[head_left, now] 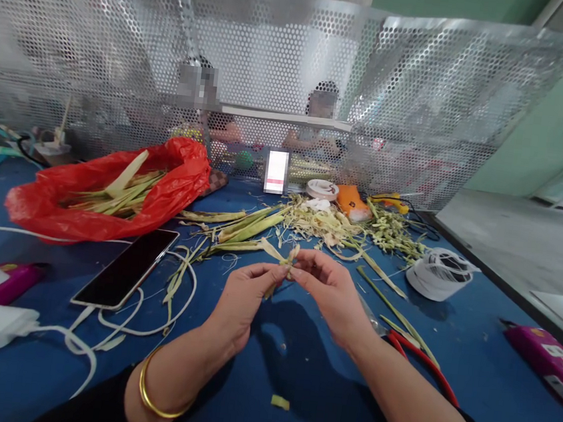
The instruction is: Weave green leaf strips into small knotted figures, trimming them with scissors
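Both my hands meet over the middle of the blue table. My left hand and my right hand are closed in pinches on a small folded piece of pale green leaf strip held between their fingertips. A gold bangle sits on my left wrist. Just beyond my hands lies a heap of green and yellow leaf strips. Red-handled scissors lie under my right forearm.
A red plastic bag with more leaves lies at the left. A phone on a white cable, chargers, a white roll of wire, a tape roll and an orange tool surround me. Perforated metal screens stand behind; people sit beyond.
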`<state>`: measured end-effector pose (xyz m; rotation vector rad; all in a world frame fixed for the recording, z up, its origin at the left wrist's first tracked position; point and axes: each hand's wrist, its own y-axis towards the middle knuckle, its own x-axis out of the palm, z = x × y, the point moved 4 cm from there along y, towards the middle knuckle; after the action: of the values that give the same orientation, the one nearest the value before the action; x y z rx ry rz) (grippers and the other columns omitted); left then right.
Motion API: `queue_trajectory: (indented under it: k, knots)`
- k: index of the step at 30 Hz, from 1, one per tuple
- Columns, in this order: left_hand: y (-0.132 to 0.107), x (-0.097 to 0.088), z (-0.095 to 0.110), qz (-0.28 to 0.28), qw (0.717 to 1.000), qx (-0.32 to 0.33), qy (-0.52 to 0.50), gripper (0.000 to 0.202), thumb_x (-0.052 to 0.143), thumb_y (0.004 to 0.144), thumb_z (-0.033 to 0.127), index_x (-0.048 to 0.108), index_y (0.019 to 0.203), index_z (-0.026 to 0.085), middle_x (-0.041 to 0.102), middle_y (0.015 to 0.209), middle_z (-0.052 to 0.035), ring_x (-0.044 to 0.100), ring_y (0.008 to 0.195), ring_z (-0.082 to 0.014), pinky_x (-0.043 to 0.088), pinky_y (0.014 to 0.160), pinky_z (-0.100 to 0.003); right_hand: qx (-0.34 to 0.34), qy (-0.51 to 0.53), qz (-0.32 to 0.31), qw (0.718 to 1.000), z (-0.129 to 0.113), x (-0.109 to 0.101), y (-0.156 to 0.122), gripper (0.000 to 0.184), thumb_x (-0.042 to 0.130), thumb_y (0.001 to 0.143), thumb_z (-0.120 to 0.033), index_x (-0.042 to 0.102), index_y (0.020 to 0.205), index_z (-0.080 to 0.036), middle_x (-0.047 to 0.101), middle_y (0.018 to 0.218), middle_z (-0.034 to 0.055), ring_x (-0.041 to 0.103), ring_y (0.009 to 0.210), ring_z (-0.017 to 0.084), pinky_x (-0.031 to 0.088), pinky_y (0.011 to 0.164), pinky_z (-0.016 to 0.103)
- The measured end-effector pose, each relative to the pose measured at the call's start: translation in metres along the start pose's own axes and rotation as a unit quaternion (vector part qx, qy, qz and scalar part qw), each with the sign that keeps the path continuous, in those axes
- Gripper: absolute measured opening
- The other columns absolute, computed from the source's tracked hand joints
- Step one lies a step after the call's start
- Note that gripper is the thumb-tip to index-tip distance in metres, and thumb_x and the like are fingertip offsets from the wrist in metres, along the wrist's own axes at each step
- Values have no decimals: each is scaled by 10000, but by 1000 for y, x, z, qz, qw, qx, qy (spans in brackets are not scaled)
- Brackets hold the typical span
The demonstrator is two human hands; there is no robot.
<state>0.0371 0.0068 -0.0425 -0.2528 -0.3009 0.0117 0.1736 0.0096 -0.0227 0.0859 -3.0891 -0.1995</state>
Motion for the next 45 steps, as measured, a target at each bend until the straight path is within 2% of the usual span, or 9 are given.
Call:
queue_trajectory:
  k: [4, 9, 18, 24, 28, 33, 39, 42, 45]
  knots:
    - [1, 0, -1, 4, 999, -9, -43, 242, 836, 554, 330, 757, 704, 157, 702, 679, -28, 603, 709, -143, 449, 690, -233, -54, -89, 4, 995, -2, 1, -3, 245, 706, 722, -279, 533, 882, -209, 618, 810, -6, 627, 763, 160, 505, 718, 288]
    - [-1, 2, -1, -5, 999, -14, -36, 238, 825, 559, 331, 762, 697, 147, 722, 716, -55, 609, 732, -158, 448, 720, -251, -171, -266, 27, 948, -9, 2, -8, 78, 679, 765, -195, 618, 813, -203, 613, 840, 16, 604, 793, 166, 487, 744, 284]
    - [1, 1, -2, -7, 1000, 20, -23, 171, 799, 597, 307, 765, 686, 164, 698, 686, -32, 605, 791, -174, 437, 821, -270, -249, -294, 48, 921, -15, 2, -11, 97, 616, 808, -129, 667, 789, -210, 635, 801, 26, 619, 733, 150, 487, 678, 252]
    - [-2, 6, 3, -31, 997, 50, -45, 179, 760, 668, 326, 746, 672, 147, 706, 733, -44, 612, 801, -169, 444, 845, -270, -233, -277, 84, 928, -19, -1, -11, 115, 618, 792, -122, 660, 723, -204, 629, 763, 13, 608, 703, 143, 480, 671, 258]
    - [-3, 8, 1, -33, 994, -9, -100, 110, 769, 657, 256, 711, 685, 167, 697, 733, -14, 617, 720, -131, 471, 777, -238, -188, -223, 103, 951, -17, -5, -9, 87, 635, 782, -153, 668, 717, -199, 643, 755, 11, 605, 723, 147, 473, 677, 260]
    - [-3, 7, -2, -55, 986, -81, -136, 109, 758, 669, 205, 714, 760, 165, 690, 736, -5, 596, 645, -98, 482, 674, -200, -106, -152, 52, 981, -9, -6, -6, 50, 645, 778, -218, 672, 745, -192, 646, 731, 6, 599, 682, 142, 460, 632, 258]
    - [-3, 6, -2, -75, 991, -94, -51, 159, 752, 703, 277, 725, 772, 137, 708, 702, -38, 618, 575, -117, 497, 616, -231, -72, -113, 8, 991, -7, -6, -3, 57, 656, 771, -235, 667, 744, -187, 657, 712, 10, 610, 655, 146, 470, 631, 272]
    - [-4, 6, 0, -69, 996, -60, 1, 229, 750, 712, 341, 732, 790, 127, 732, 733, -73, 658, 618, -153, 508, 641, -261, -110, -153, 41, 981, -13, -10, -3, 52, 649, 781, -221, 664, 741, -191, 649, 726, 13, 603, 666, 150, 471, 630, 277]
    - [-6, 5, 3, -57, 997, -33, 37, 264, 744, 714, 368, 738, 828, 130, 740, 747, -82, 668, 628, -167, 506, 652, -279, -212, -242, 67, 944, -25, -11, -8, 60, 633, 800, -182, 667, 754, -200, 643, 789, 28, 606, 760, 165, 473, 687, 292]
